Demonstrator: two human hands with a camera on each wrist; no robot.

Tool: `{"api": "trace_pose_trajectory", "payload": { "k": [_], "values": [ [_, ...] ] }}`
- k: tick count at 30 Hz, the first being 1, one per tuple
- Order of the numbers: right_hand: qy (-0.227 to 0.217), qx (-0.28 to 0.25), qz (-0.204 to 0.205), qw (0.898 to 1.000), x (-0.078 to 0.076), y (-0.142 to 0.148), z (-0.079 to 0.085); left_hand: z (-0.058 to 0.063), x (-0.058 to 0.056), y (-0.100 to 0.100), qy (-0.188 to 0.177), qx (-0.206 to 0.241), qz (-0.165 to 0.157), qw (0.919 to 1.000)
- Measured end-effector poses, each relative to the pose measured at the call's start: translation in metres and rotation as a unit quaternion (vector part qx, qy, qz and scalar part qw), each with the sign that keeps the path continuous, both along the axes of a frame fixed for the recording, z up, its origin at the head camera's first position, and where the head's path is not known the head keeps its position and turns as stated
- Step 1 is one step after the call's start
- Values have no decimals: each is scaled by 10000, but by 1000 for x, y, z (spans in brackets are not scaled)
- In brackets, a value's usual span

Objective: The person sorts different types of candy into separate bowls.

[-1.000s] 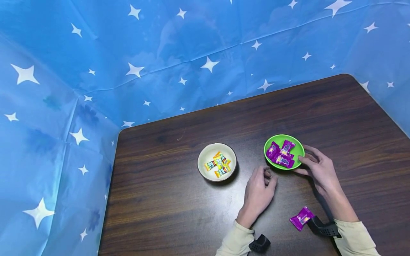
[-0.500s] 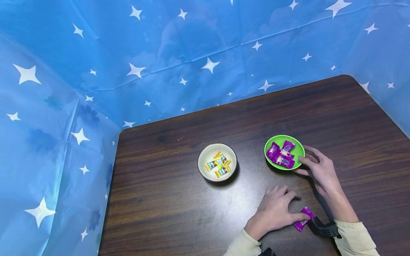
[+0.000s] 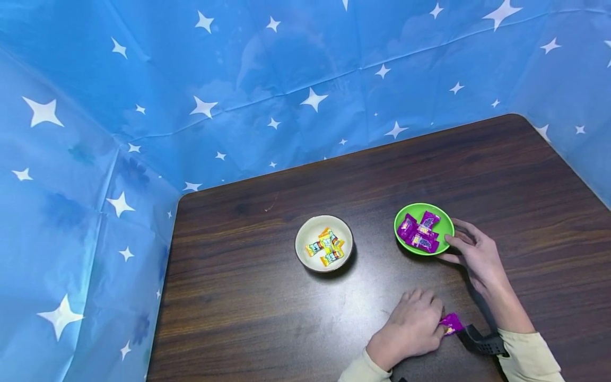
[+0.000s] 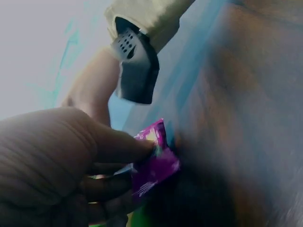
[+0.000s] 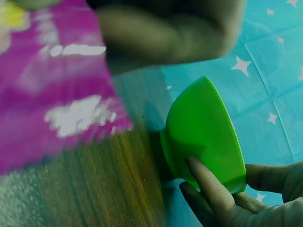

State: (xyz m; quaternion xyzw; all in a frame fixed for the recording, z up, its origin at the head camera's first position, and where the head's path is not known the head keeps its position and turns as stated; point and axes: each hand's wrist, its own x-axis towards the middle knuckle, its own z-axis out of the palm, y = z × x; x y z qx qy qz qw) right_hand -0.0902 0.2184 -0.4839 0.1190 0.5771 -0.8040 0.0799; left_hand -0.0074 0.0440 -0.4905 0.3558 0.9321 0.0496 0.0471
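Observation:
My left hand [image 3: 411, 326] pinches a purple-wrapped candy [image 3: 451, 323] between thumb and fingers, low over the table near the right wrist. In the left wrist view the thumb presses on the purple wrapper [image 4: 158, 165]. My right hand [image 3: 479, 257] grips the right side of a green bowl [image 3: 446, 225], thumb at the rim and fingers below. Several purple candies [image 3: 420, 233] lie in that bowl. The right wrist view shows the green bowl [image 5: 203, 132] in my fingers, with the held candy [image 5: 57, 90] large and blurred in front of the camera.
A cream bowl [image 3: 305, 233] with a dark rim stands left of the green one, with several yellow-orange candies [image 3: 329, 246] inside. The dark wooden table [image 3: 238, 297] meets a blue star-patterned cloth [image 3: 267, 63] at its back and sides.
My left hand has moved from beside the green bowl down and right to the loose purple candy and has taken hold of it. The right hand stays on the bowl.

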Motion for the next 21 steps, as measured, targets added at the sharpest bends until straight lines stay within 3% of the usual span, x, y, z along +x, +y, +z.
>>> {"api": "trace_pose_trajectory", "payload": {
  "k": [2,5,7,9,12,17,21],
  "values": [
    [-37,45,12,10000,-1,0,0,1,-2,-4,-33,273,27,9996],
    [-80,24,18,10000,-1,0,0,5,-10,-14,-448,963,268,9940],
    [-80,-1,5,10000,-2,1,1,11,-20,-20,-712,1591,525,9833],
    [-61,19,2,10000,-2,2,1,20,-31,-26,-780,2279,869,9667],
    [-22,31,-1,10000,-2,1,1,34,-52,-31,-334,3209,1292,9376],
    [-3,-14,81,10000,-3,0,2,50,-80,-34,942,3295,1848,9211],
    [-41,54,109,9999,-4,-1,3,51,-85,-46,1296,3496,2313,8986]
  ]
}}
